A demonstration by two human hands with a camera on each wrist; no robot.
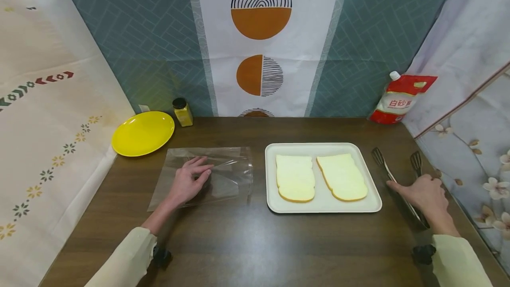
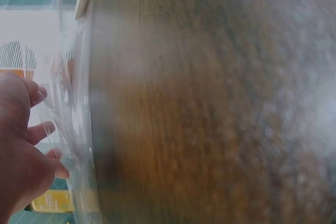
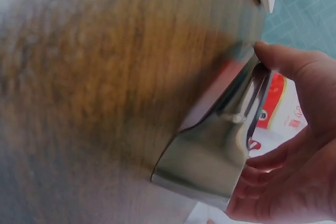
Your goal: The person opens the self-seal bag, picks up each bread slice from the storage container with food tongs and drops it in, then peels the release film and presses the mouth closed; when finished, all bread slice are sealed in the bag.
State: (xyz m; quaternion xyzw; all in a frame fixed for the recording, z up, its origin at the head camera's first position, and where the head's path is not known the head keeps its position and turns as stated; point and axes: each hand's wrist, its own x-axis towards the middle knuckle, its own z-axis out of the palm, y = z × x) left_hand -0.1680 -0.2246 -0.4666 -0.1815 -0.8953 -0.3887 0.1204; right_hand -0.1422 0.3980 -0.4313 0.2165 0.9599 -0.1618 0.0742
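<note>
My left hand rests on a clear plastic bag lying flat on the table, its fingers relaxed and slightly spread. In the left wrist view, the fingers lie against the bag's transparent film. At the right, my right hand holds a pair of metal tongs, thumb on one arm and fingers on the other. Their slotted ends point toward the back, spread apart. The right wrist view shows the tongs' bent end close to the tabletop. Between my hands, two bread slices lie side by side on a white tray.
A yellow plate is at the back left, beside a yellow jar with a dark lid. A red and white pouch with a white cap stands at the back right. Patterned cloth hangs around the brown table.
</note>
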